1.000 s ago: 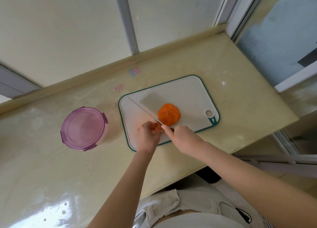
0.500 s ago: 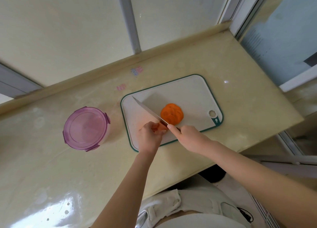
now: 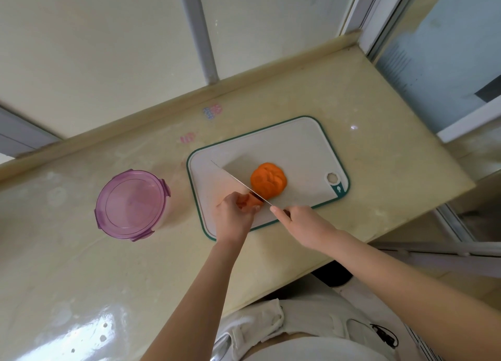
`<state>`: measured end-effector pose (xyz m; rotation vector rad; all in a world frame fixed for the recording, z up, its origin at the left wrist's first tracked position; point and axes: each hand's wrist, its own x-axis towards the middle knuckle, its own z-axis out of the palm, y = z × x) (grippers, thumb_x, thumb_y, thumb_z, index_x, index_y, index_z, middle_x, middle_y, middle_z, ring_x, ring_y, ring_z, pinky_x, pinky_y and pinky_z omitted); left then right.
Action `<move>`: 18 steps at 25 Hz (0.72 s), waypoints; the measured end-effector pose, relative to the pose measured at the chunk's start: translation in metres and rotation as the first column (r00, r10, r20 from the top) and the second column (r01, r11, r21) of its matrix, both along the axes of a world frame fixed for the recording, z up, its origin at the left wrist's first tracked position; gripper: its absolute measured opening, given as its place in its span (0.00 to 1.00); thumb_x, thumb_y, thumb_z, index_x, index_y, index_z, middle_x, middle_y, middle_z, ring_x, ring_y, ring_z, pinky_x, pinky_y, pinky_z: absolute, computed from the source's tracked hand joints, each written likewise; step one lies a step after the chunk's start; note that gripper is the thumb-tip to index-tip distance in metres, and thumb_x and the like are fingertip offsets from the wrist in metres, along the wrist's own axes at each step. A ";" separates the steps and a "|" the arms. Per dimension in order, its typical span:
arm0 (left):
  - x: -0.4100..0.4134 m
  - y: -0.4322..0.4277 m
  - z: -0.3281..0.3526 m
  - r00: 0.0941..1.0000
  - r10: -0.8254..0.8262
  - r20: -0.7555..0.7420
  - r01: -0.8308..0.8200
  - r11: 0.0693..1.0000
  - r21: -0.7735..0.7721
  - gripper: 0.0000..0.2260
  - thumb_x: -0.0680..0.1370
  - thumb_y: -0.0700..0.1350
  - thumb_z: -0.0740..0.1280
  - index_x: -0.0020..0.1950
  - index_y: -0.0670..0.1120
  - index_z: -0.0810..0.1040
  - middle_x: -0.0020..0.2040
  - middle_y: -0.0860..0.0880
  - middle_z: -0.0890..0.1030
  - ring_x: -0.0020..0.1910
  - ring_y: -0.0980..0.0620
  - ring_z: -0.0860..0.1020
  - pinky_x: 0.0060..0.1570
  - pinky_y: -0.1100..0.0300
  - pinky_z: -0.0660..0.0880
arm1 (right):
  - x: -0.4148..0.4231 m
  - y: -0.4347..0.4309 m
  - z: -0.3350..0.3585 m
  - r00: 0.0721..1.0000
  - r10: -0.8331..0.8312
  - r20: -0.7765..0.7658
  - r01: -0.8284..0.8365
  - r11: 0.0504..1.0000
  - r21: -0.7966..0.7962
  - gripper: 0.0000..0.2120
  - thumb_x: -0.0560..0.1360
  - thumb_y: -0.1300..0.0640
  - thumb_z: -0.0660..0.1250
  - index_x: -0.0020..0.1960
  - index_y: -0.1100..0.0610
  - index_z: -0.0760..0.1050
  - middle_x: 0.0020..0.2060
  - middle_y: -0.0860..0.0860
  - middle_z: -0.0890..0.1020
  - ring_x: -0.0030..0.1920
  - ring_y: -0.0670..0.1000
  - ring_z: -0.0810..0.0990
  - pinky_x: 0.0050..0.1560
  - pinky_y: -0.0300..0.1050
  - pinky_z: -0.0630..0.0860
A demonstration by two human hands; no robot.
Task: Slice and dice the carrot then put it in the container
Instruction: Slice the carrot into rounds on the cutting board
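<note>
Orange carrot stub (image 3: 250, 201) is pinched by left fingers (image 3: 230, 199), right fingers (image 3: 277, 211) grip the slicing knife (image 3: 235, 180); next cut probably needs care.

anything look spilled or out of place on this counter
Nothing spilled or damaged. Carrot slices sit piled on the cutting board. Only oddity: the container beside it still has its purple lid on.

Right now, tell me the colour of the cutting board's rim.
Dark teal-green, edging the white cutting board; shows best in the head view.
</note>
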<state>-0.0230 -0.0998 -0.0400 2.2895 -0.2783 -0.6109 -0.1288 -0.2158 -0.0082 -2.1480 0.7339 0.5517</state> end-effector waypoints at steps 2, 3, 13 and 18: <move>-0.001 -0.001 0.002 1.000 0.002 0.006 -0.002 1.000 0.005 0.12 0.69 0.44 0.74 0.50 0.42 0.80 0.44 0.49 0.81 0.44 0.52 0.77 0.45 0.66 0.69 | 0.004 0.000 -0.006 1.000 -0.003 0.001 0.003 1.000 -0.004 0.27 0.81 0.39 0.50 0.32 0.56 0.64 0.28 0.52 0.70 0.30 0.51 0.69 0.32 0.44 0.64; -0.001 -0.001 0.004 1.000 0.007 -0.004 -0.007 1.000 -0.001 0.12 0.70 0.44 0.74 0.51 0.42 0.80 0.43 0.50 0.80 0.44 0.52 0.77 0.44 0.67 0.68 | 0.006 -0.001 -0.008 1.000 -0.008 0.006 0.008 1.000 0.005 0.26 0.80 0.39 0.50 0.32 0.56 0.64 0.28 0.52 0.70 0.29 0.51 0.69 0.31 0.44 0.64; -0.002 0.001 0.008 1.000 0.010 0.010 -0.010 0.999 -0.030 0.09 0.69 0.41 0.74 0.48 0.43 0.80 0.40 0.51 0.78 0.40 0.54 0.75 0.40 0.71 0.66 | -0.001 -0.002 0.005 0.984 -0.163 0.075 0.152 0.979 0.135 0.28 0.79 0.37 0.49 0.32 0.58 0.62 0.26 0.52 0.67 0.28 0.50 0.66 0.37 0.46 0.67; -0.002 0.000 0.007 1.000 0.013 0.022 -0.012 0.999 -0.039 0.09 0.69 0.41 0.75 0.48 0.42 0.81 0.40 0.50 0.80 0.41 0.53 0.76 0.42 0.69 0.67 | -0.007 -0.001 0.019 0.989 -0.116 0.086 0.105 0.986 0.128 0.27 0.80 0.38 0.49 0.31 0.56 0.62 0.26 0.51 0.67 0.27 0.49 0.67 0.37 0.46 0.68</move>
